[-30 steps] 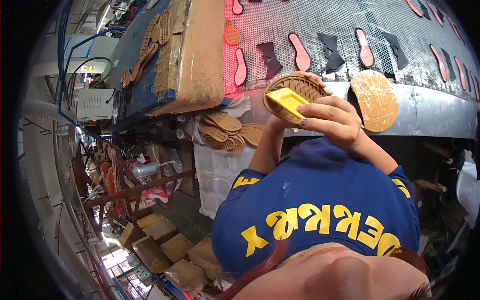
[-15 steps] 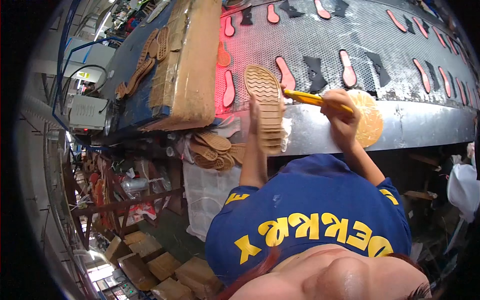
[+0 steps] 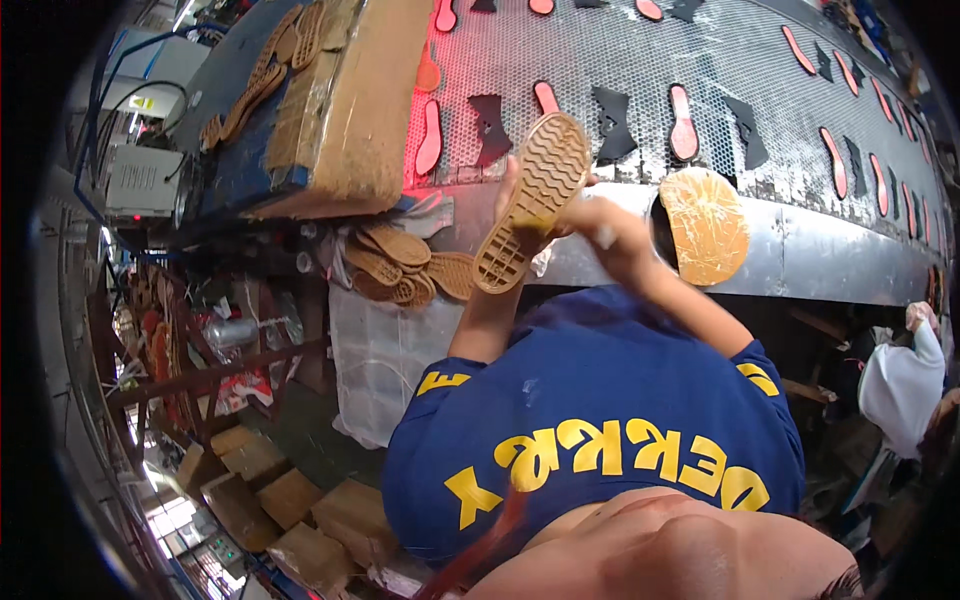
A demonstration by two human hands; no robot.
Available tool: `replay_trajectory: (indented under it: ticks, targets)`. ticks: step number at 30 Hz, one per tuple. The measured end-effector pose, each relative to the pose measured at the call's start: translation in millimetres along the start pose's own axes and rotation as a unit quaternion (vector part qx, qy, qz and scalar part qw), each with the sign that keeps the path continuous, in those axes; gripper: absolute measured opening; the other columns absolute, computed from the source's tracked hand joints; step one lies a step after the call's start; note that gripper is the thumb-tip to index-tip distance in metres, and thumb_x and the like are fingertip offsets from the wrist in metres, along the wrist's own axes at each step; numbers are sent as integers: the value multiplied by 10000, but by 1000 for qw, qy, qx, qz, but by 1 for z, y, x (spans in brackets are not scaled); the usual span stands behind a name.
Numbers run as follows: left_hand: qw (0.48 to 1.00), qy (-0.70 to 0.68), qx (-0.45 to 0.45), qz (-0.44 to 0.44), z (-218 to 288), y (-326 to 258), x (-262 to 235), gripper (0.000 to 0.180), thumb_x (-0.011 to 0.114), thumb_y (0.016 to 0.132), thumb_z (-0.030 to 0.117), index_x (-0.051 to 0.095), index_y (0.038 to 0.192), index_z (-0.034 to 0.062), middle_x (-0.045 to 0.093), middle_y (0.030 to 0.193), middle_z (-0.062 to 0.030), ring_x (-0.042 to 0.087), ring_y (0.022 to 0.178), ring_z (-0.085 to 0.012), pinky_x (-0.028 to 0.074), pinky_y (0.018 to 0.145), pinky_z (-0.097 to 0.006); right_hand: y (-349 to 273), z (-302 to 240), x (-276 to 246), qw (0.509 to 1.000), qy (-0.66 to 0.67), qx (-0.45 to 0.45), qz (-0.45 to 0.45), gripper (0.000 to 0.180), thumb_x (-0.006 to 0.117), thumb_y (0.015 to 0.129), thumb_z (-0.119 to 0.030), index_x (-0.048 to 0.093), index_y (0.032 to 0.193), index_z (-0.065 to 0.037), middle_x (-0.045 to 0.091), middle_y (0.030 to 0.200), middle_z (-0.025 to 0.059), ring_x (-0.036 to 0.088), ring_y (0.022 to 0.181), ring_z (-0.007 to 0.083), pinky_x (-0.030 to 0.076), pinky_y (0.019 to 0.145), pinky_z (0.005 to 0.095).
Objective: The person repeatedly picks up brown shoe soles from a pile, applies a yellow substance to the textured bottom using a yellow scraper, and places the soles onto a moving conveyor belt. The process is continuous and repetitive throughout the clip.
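Note:
A tan shoe sole (image 3: 548, 165), its wavy tread facing up, is tilted in front of my chest. My left hand (image 3: 508, 187) is closed round its left edge, with the fingers mostly hidden behind it. Over the sole's heel half is my right hand (image 3: 612, 238), smeared by motion and closed on a slim yellow tool (image 3: 540, 222). That tool is blurred against the sole, and I cannot tell whether its tip touches. Behind the hands, pink insoles (image 3: 683, 122) and black cut pieces (image 3: 612, 125) lie in rows on a mesh conveyor (image 3: 560, 55).
A round tan disc (image 3: 703, 228) rests on the conveyor's metal edge (image 3: 790, 240). More tan soles (image 3: 395, 262) are piled at the left, and others (image 3: 262, 75) lie on a blue, cardboard-edged box (image 3: 345, 120). Cardboard cartons (image 3: 290, 497) stand lower left. A person's white sleeve (image 3: 905, 375) shows at the right.
The sole has tilted, its toe end now leaning right. My right hand has come left and lower, bringing the yellow tool over the heel half. The rows on the conveyor have shifted in view.

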State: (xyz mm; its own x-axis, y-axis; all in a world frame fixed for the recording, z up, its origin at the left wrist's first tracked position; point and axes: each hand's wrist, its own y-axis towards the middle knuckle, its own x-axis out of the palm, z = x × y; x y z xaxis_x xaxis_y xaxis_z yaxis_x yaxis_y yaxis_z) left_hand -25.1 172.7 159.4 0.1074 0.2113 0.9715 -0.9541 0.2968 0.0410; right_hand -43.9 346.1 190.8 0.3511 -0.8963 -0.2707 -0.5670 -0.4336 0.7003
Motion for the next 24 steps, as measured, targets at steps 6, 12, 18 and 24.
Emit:
replay_trajectory:
  ticks: [6,12,18,24]
  targets:
    - [999,-31,16,-23,-14,1,-2,763,342,924,633,323,1405,41,492,1212,-338,585,753,-286,545,576,-394,21,29,-15,990,-135,36,36,327,617,741,157,642,1012,-25,674,935,119,651,770,212,511,680,294]
    - [997,39,49,-37,-18,14,-25,786,310,928,640,369,1383,3,537,1243,-252,632,953,-300,572,661,-394,-5,-14,9,993,74,16,-93,295,621,756,144,640,1006,-10,674,908,107,663,812,198,511,724,273]
    - [994,-13,49,-97,-22,19,-37,789,319,918,649,258,1438,59,577,1112,-275,659,786,-296,561,516,-343,8,47,-32,949,114,215,202,162,580,893,32,610,1050,10,648,1002,57,597,944,127,463,860,267]
    - [984,99,100,112,53,94,-101,751,220,923,639,518,1239,27,609,1111,-225,622,891,-374,527,748,-491,-38,35,-92,919,128,238,287,162,573,906,19,598,1066,12,634,1035,69,595,968,140,448,880,269]
